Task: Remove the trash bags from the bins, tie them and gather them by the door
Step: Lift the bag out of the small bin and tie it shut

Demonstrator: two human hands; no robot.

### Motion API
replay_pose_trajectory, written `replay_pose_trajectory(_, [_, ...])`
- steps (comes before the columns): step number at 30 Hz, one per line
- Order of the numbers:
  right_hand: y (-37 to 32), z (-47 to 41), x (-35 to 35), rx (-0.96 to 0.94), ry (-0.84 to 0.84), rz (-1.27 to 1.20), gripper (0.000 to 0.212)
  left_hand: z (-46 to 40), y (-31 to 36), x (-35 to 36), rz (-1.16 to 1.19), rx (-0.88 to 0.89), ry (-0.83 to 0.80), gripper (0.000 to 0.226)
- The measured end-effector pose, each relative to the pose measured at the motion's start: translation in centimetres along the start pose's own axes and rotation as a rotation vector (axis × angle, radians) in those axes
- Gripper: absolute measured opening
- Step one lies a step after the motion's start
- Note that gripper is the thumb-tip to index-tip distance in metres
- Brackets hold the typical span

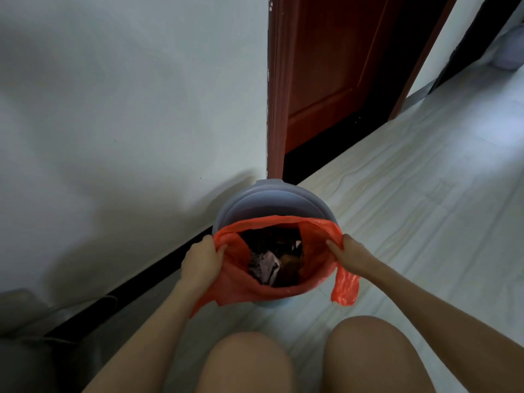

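A round grey-blue bin [272, 201] stands on the floor against the wall, beside a door frame. A red plastic trash bag [241, 287] lines it, its mouth spread open over dark rubbish and crumpled paper. My left hand [202, 260] grips the bag's left edge. My right hand [350, 255] pinches the right edge, and a loose red handle strip [344, 289] hangs below that hand. The bag's lower part is hidden inside the bin.
A white wall [127, 109] with a black skirting board runs along the left. A red-brown door [331, 69] stands just behind the bin. Pale tiled floor [411, 194] stretches to the right. My bare knees [312, 361] fill the bottom of the view.
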State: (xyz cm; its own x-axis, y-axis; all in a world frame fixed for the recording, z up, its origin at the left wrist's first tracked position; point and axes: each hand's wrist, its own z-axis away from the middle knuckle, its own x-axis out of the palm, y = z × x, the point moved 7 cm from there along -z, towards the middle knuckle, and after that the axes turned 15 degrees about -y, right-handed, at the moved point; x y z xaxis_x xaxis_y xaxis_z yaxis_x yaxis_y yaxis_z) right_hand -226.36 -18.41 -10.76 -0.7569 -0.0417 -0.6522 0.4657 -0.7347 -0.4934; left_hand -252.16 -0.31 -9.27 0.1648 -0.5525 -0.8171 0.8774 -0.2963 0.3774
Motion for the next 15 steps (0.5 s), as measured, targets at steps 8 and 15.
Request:
replay_pose_trajectory(8, [-4.0, -2.1, -0.9, -0.01, -0.121, 0.198, 0.049, -1.3, 0.0, -2.4, -0.14, -0.136, -0.095, 0.036])
replay_pose_trajectory(15, [-8.6, 0.2, -6.5, -0.096, -0.084, 0.101, 0.018, -0.9, 3.7, -6.9, 0.369, 0.058, -0.329, 0.033])
